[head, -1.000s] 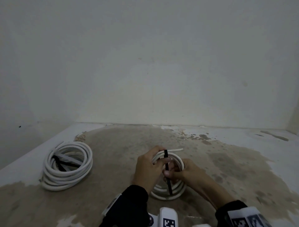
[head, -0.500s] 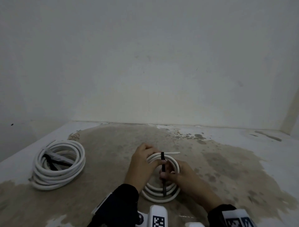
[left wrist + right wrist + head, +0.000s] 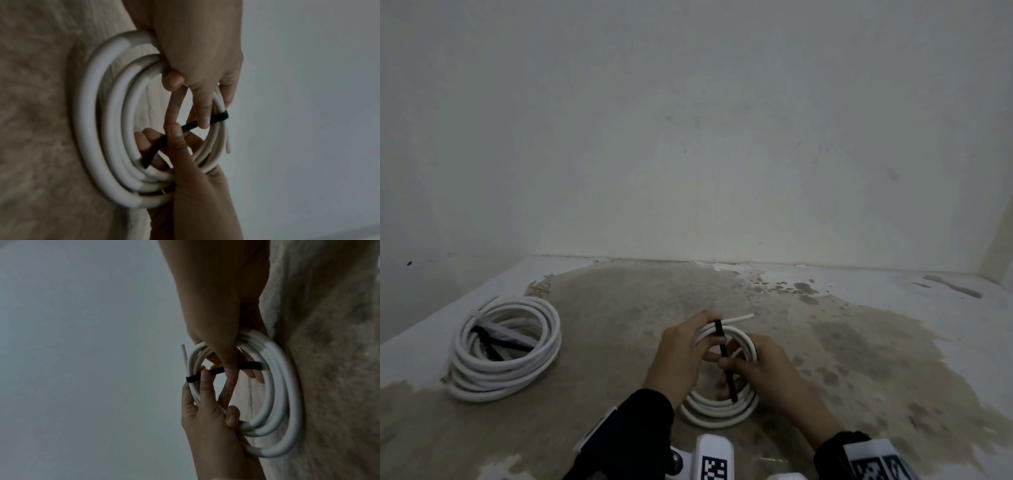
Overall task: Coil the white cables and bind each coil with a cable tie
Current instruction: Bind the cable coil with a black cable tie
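White cable coil (image 3: 717, 407) sits lower centre of the head view, near edge on the stained floor (image 3: 619, 308), far edge tipped up between both my hands. Loose cable end (image 3: 739, 318) pokes out to the right at the top of the coil.

My left hand (image 3: 674, 356) grips the upper-left arc: fingers curled round the bundled turns, index tip pressing the black cable tie (image 3: 724, 356) against them. Left wrist view confirms it, with the tie (image 3: 218, 117) wrapped over the far strands and the fingers (image 3: 202, 104) clamped on the bundle.

My right hand (image 3: 767, 370) is on the right side of the coil, thumb and forefinger pinched together on the tie's free tail, which runs diagonally down across the coil's opening. Right wrist view: thumb tip (image 3: 231, 371) on the strap (image 3: 246, 365), other fingers curled behind it inside the ring. Can't tell whether the tie is threaded through its head.

Second coil (image 3: 506, 346) lies flat at left of the head view, well apart from this one, dark straps (image 3: 496, 339) across its middle. Plain wall (image 3: 688, 137) fills the upper frame.
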